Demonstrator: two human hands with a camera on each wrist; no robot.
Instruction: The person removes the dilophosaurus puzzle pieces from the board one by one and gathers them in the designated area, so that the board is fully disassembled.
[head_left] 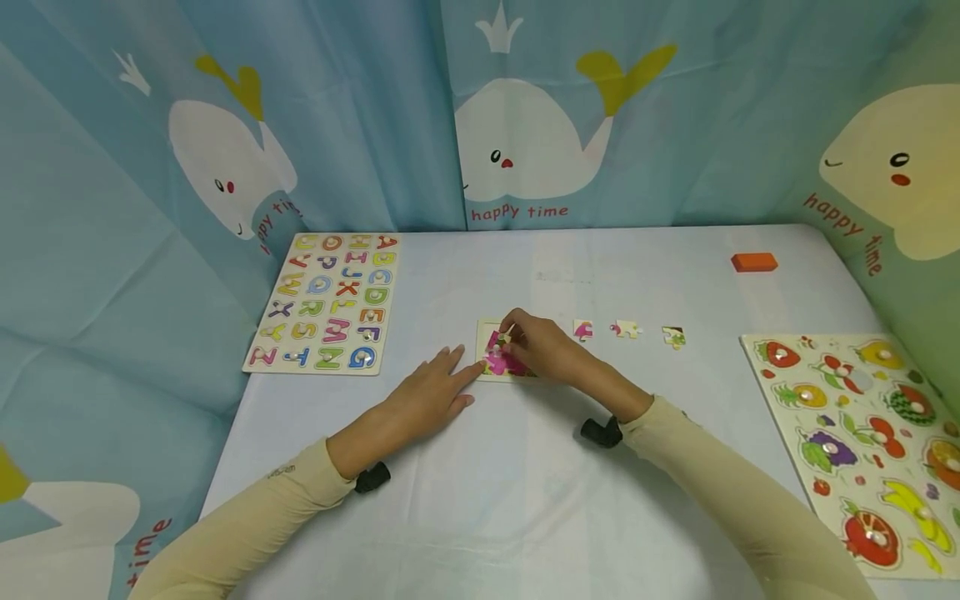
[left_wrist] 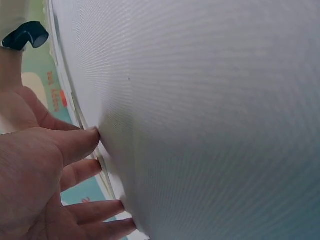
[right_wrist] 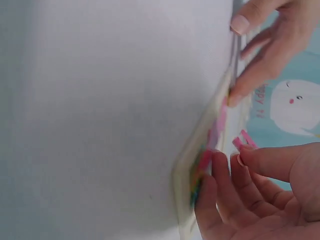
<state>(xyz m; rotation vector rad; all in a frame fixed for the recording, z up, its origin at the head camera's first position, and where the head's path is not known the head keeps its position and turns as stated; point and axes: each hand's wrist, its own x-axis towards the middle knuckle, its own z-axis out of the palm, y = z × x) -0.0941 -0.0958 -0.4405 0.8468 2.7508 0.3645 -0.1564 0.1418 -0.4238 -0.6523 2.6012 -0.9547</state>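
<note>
A small jigsaw board (head_left: 498, 380) with a cream border and pink picture pieces lies on the white table. My right hand (head_left: 543, 346) is over it, pinching a pink puzzle piece (right_wrist: 237, 143) between thumb and fingers. Other fingertips of that hand are down at the picture, covering its right part in the head view. My left hand (head_left: 427, 392) lies low at the board's left side, fingers extended, with the index fingertip at its lower left border. To the right, three loose pieces are spread in a row: a pink one (head_left: 582, 330), a pale one (head_left: 626, 329) and a green-brown one (head_left: 673, 337).
An alphabet board (head_left: 311, 368) lies at the back left, filled with colored letters. On the right is a fruit board (head_left: 798, 419) with knobbed pieces. An orange block (head_left: 754, 262) sits near the back right edge. Blue whale-print curtains (head_left: 360, 150) enclose the table's back and sides.
</note>
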